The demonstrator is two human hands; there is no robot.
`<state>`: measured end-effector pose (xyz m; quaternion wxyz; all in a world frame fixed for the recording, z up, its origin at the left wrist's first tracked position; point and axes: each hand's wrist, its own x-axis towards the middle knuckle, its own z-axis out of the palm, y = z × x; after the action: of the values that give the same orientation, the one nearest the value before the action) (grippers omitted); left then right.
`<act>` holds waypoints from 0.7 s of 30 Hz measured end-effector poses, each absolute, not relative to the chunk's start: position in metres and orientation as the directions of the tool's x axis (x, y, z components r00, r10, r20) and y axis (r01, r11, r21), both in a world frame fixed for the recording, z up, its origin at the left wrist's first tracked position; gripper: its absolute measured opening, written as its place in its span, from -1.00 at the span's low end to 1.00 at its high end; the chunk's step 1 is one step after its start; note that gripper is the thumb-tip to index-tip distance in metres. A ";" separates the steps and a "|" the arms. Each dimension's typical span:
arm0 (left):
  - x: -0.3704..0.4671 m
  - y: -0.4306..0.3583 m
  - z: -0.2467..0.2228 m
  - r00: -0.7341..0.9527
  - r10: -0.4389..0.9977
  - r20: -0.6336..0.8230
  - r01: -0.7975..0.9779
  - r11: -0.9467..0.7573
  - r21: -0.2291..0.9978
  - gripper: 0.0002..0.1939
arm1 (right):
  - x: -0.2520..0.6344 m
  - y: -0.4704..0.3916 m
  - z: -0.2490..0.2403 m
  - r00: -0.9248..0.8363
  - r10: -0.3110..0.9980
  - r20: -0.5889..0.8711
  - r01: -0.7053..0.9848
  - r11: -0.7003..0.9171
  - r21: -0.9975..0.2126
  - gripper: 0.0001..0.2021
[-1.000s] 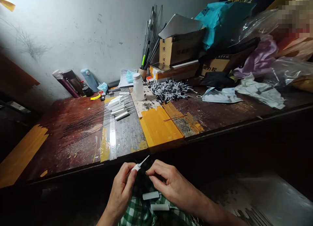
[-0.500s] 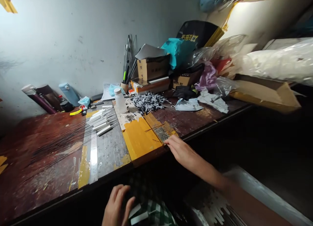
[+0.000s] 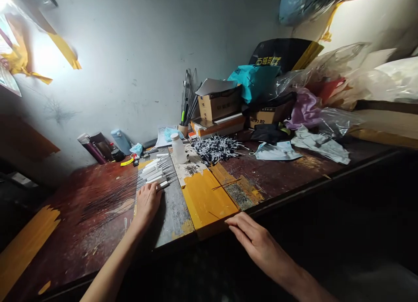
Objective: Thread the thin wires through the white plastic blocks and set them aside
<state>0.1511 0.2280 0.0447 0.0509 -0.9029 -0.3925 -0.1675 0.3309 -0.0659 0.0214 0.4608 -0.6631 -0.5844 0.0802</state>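
My left hand [image 3: 148, 201] reaches onto the bench, fingertips at the nearest of several white blocks [image 3: 156, 179] with thin dark rods [image 3: 111, 193] running out to the left. Its fingers look slightly apart, and their undersides are hidden. At the bench's front edge my right hand [image 3: 253, 234] is closed in a pinch. A thin dark wire [image 3: 214, 215] sticks out leftward from its fingertips over the yellow taped board [image 3: 205, 199]. More thin wires [image 3: 227, 184] lie across that board, beside a patch of small dark bits [image 3: 241, 194].
A translucent bottle [image 3: 178, 149] stands behind the yellow tape, next to a heap of black-and-white sticks [image 3: 217, 149]. Face masks [image 3: 277, 151], cardboard boxes [image 3: 220, 103] and plastic bags line the back right. Flasks [image 3: 120, 141] lean against the wall. The bench's front edge [image 3: 281, 208] runs diagonally.
My left hand has risen from below the bench edge to the white blocks. My right hand has drawn back slightly toward me, still pinching the wire. The view has turned left.
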 end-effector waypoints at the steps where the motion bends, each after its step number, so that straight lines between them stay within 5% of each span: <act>1: 0.153 0.227 0.048 0.646 0.687 0.332 0.717 -0.695 0.043 -0.76 | 0.323 -0.066 0.020 0.308 0.853 0.422 0.668 0.122 -0.734 -0.81; 4: 0.148 0.206 0.061 0.686 0.664 0.297 0.673 -0.734 0.086 -0.74 | 0.306 -0.064 0.016 0.330 0.862 0.385 0.580 0.137 -0.803 -0.79; 7: 0.124 0.159 0.071 0.774 0.621 0.126 0.511 -0.728 0.457 -0.74 | 0.298 -0.060 0.015 0.382 0.856 0.347 0.507 0.120 -0.853 -0.80; 9: 0.103 0.122 0.075 0.843 0.530 -0.094 0.404 -0.507 0.762 -0.68 | 0.294 -0.057 0.016 0.400 0.862 0.313 0.455 0.110 -0.884 -0.82; 11: 0.085 0.092 0.074 0.843 0.479 -0.245 0.380 -0.210 0.901 -0.60 | 0.286 -0.055 0.021 0.368 0.885 0.285 0.404 0.124 -0.906 -0.82; 14: 0.071 0.069 0.066 0.811 0.485 -0.326 0.366 0.013 0.930 -0.54 | 0.272 -0.051 0.030 0.240 0.926 0.292 0.344 0.201 -0.917 -0.82; 21: 0.065 0.066 0.039 0.776 0.577 -0.255 0.286 0.038 0.957 -0.60 | 0.256 -0.050 0.042 0.062 0.968 0.244 0.303 0.215 -0.928 -0.78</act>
<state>0.0653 0.0657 0.0389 -0.6477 -0.6845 -0.3153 -0.1121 0.2561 -0.0497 0.0420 0.4991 -0.5309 -0.5986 0.3328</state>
